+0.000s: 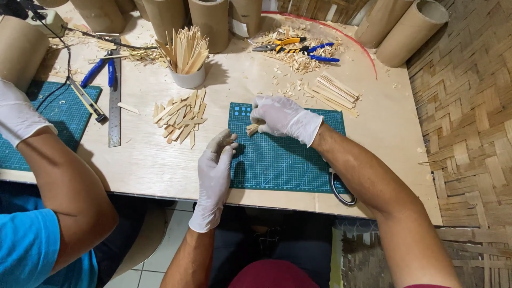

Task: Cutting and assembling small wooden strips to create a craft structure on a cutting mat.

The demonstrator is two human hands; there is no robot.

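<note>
Both my hands wear white gloves. My right hand point(285, 117) rests on the upper left part of a green cutting mat point(288, 160) and pinches a small bundle of short wooden sticks point(252, 129). My left hand point(215, 170) lies just off the mat's left edge on the plywood table point(149, 165), fingers together and slightly curled, its fingertips close to the bundle. Nothing shows in the left hand. A loose heap of flat wooden sticks point(180, 118) lies to the left of the mat.
A white cup of sticks point(186, 58) stands behind the heap. Pliers and cutters point(296, 49) lie in shavings at the back, stacked sticks point(336, 92) beside them. A steel ruler point(114, 98), cardboard tubes point(210, 21) and scissors point(341, 192) are around. Another person's gloved hand point(16, 114) rests on a second mat point(64, 106).
</note>
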